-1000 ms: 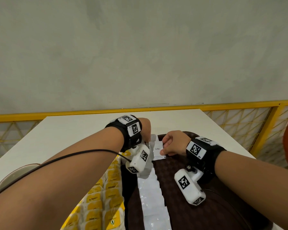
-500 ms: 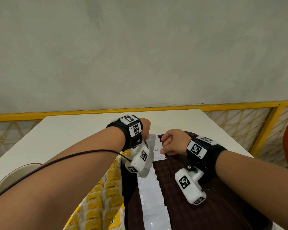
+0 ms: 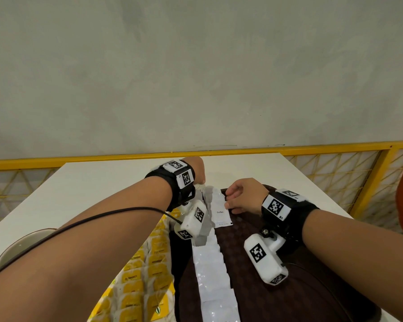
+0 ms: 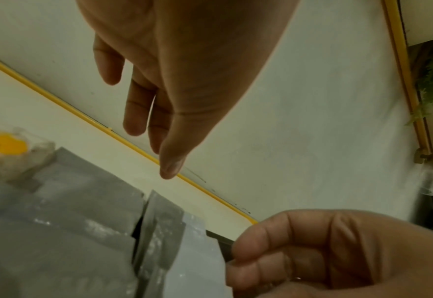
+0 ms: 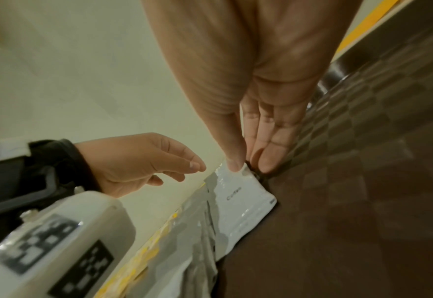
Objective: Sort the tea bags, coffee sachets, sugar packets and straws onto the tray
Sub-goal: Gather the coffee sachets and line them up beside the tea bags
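**Coffee sachet could skid out of line**

Tea bags (image 3: 137,282) lie along the tray's (image 3: 289,298) left edge. The left hand (image 5: 139,161) hovers loosely open, holding nothing. By the far edge, the right hand (image 3: 242,196) pinches the coffee sachet's (image 3: 220,212) corner; dragging it carelessly could knock the sachet row (image 3: 214,275) crooked, I'd guess.

Both forearms reach forward, bare, each with a black wrist strap. Left hand (image 3: 197,169) sits at about 11 o'clock from the right, palm down, fingers (image 4: 133,113) hanging loose and slightly spread, gripping nothing. Right hand (image 3: 243,196) is knuckles-up with fingers curled under, thumb (image 5: 231,159) pressed against the fingertips in a pinch, pointing toward 10 o'clock.
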A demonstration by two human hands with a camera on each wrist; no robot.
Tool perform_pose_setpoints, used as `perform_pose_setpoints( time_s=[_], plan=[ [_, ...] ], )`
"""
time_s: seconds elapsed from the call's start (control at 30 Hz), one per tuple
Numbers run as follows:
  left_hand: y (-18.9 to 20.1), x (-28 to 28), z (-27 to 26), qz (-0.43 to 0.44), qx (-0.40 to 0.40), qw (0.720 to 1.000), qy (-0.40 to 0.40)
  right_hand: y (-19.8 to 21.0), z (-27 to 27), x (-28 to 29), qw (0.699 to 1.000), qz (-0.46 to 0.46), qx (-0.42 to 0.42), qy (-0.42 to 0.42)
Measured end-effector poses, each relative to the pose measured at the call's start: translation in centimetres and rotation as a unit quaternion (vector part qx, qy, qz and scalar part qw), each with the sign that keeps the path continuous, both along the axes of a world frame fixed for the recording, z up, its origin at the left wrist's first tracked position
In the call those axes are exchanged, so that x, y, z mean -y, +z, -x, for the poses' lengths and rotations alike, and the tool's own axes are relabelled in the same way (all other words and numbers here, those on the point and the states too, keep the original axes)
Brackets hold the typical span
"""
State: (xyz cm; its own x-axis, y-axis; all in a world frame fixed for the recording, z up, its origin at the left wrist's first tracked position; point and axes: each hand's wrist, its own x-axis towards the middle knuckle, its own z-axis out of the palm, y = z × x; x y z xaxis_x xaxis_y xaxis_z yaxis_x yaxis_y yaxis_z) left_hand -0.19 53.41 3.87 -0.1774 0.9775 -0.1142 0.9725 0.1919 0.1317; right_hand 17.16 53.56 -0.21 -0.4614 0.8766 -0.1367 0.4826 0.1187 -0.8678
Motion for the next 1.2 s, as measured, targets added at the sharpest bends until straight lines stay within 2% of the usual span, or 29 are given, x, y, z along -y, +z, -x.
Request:
perform_pose_setpoints(
  time_s=[0.37,0.93,1.2],
  plan=[
    [-1.1,-0.7,0.3,0.02,0.048,0.999,0.004,-0.4,0.3,-0.3,1.0,-0.018,0.017,0.001],
    [-1.4,-0.9,0.2,0.043,0.002,0.999,0.008,-0.6,0.7,-0.2,0.999,-0.019,0.024,-0.007],
    [-0.7,-0.2,0.4,-0.007,0.019,1.0,0.023,-0.9,0.6,-0.1,1.0,-0.007,0.016,-0.014]
  ],
)
